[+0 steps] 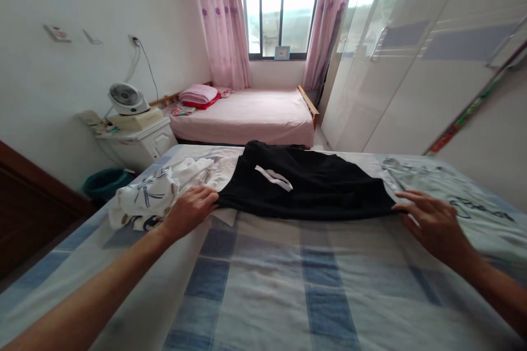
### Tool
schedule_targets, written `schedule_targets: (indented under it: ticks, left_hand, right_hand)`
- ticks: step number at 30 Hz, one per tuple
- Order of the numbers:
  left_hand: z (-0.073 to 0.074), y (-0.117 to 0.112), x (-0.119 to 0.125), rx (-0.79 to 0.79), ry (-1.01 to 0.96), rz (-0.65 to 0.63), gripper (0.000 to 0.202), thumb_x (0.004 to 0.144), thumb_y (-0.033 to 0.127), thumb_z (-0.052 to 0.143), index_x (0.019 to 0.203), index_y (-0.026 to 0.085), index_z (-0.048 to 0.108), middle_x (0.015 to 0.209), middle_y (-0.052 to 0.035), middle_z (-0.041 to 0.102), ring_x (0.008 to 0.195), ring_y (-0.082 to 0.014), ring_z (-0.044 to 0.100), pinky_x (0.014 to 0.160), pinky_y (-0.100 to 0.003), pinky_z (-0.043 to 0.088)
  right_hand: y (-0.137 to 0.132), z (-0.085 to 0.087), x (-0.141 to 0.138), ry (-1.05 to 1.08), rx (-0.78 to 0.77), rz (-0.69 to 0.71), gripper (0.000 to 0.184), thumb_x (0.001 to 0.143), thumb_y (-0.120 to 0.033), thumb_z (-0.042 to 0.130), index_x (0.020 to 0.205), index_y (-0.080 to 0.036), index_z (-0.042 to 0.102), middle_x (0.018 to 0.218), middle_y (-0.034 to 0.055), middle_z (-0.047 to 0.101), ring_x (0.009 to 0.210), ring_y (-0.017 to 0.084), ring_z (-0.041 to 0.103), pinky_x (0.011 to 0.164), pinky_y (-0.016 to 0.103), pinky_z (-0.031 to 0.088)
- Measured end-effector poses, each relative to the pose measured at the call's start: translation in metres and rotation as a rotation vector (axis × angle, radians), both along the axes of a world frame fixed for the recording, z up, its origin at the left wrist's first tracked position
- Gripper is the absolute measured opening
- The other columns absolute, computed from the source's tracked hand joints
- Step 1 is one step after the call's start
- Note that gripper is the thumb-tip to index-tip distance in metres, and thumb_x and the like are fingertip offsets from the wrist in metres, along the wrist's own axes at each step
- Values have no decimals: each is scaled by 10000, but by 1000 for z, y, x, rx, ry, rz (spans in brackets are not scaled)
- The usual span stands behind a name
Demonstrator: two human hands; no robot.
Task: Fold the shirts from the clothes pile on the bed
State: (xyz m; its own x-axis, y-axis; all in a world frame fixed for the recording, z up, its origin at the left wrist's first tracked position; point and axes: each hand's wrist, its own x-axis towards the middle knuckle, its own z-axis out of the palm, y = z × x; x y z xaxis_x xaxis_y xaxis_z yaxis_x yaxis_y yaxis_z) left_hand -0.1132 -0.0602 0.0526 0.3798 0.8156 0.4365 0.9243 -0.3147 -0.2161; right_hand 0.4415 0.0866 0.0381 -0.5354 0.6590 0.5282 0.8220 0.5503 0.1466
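Observation:
A black garment (313, 186) with a white band-like mark on it is spread across the checked bedsheet (267, 285); its exact kind is unclear. My left hand (193, 207) is closed on its near left corner. At the near right corner, my right hand (432, 222) pinches the hem between thumb and fingers. Between the two hands the near edge runs nearly straight. Left of the black garment, close to my left hand, lies a crumpled white garment (144, 194) with dark lettering. A pale green garment (461, 197) with dark lettering lies beyond my right hand.
Past the bed's far edge stands a second bed (263, 115) with folded pink bedding (198, 93). A fan (127, 97) sits on a white cabinet (144, 140) at left, above a green bin (107, 182). Tall white wardrobe doors (395, 82) line the right side.

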Motion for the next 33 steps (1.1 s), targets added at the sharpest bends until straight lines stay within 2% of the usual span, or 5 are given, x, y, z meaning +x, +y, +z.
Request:
schedule_targets:
  ticks: [6,13,23,28,33]
  left_hand:
    - [34,-18,5,130,45,-66,129,886,269,498,859,191,596,965,-72,661,883,-203,601,810,-343,458]
    - [9,-60,15,12,86,-280,113,859,288,561,845,185,605,967,-55,657,934,-189,611,904,-351,474]
    - [8,-9,94,-181,-40,-202,422,912,370,454,1304,225,507,1424,-82,434,1336,-262,347,1079,-448,324]
    - [-28,-12,82,-378,-71,50,721,853,625,394,1427,192,338,1484,-115,331,1373,-299,271,1080,-490,293]
    - [-10,-3,85,-452,-131,104,596,895,590,328,1346,228,471,1443,-81,411,1352,-273,325,1075,-478,299]
  right_hand:
    - [-5,34,9,85,184,49,150,838,-328,499,902,-253,612,1190,106,604,1237,257,468,1016,457,335]
    - [-51,-17,30,-69,-35,153,207,801,-251,480,927,-264,644,1229,85,595,1248,290,457,974,485,369]
    - [-54,5,-87,-29,-200,225,447,924,-390,382,1342,-249,455,1460,51,390,1376,215,269,1100,430,256]
    - [-47,-44,-64,-121,-357,-28,626,903,-537,310,1422,-192,362,1477,99,340,1363,230,296,1087,445,269]
    - [-36,-30,-57,-74,-464,-105,656,909,-546,229,1432,-167,346,1482,110,324,1364,235,293,1085,453,270]
